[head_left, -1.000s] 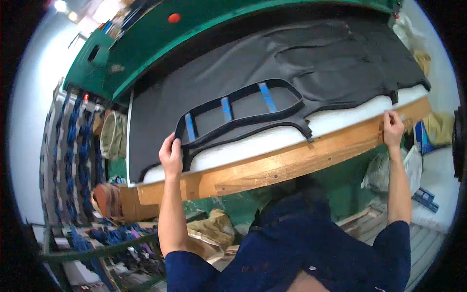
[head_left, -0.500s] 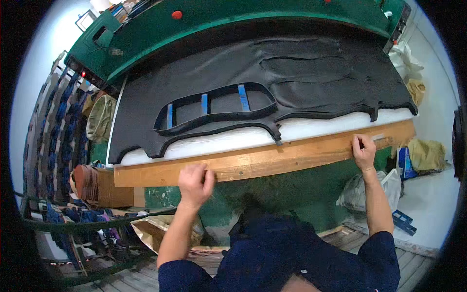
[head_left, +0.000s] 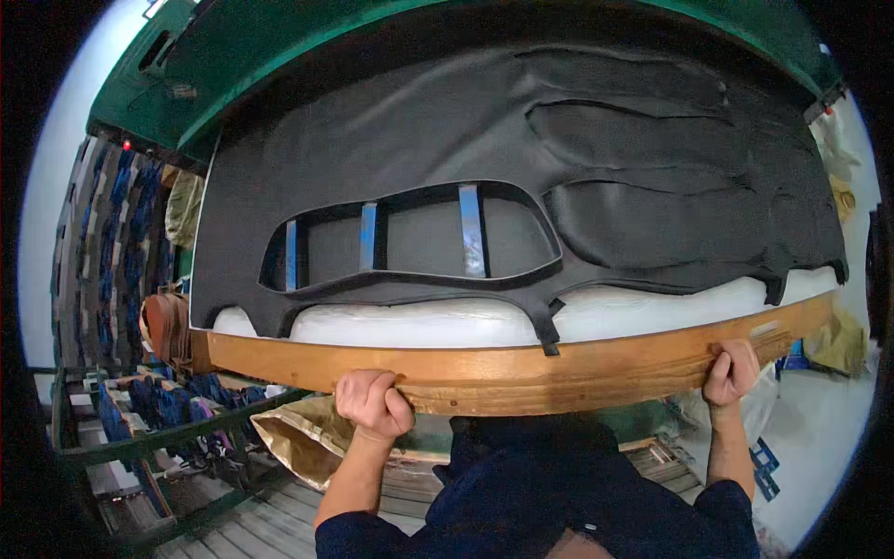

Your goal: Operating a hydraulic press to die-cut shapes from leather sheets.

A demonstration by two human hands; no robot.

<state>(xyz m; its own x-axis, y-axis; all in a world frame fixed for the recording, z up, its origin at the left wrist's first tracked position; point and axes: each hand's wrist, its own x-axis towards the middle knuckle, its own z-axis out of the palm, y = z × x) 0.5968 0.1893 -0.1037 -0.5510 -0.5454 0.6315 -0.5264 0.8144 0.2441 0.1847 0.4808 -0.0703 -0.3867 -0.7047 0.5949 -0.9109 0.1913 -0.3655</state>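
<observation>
My left hand (head_left: 375, 402) is closed at the front edge of a long wooden board (head_left: 559, 373), left of its middle, thumb toward the right. Toward the board's right end, my right hand (head_left: 733, 371) is likewise curled on that edge. The undersides of both grips are hidden. Behind the board lies a stack of black sheet material (head_left: 372, 140) over a white slab (head_left: 643, 312). On the sheet rests a curved cutting die (head_left: 419, 282), a black outline frame with blue crossbars. To its right, several elongated shapes are cut into the sheet.
A green machine beam (head_left: 270, 88) spans the far side above the sheet. Dark and blue strips (head_left: 102, 233) hang at the left, above a green rack (head_left: 177, 429). A tan sack (head_left: 303, 438) stands beside my left forearm. Pale bags (head_left: 838, 340) lie at the right.
Both hands and the wooden board are closer to my body, with the sheet and die. Less of the green panel below the board shows. My hands stay closed at its edge.
</observation>
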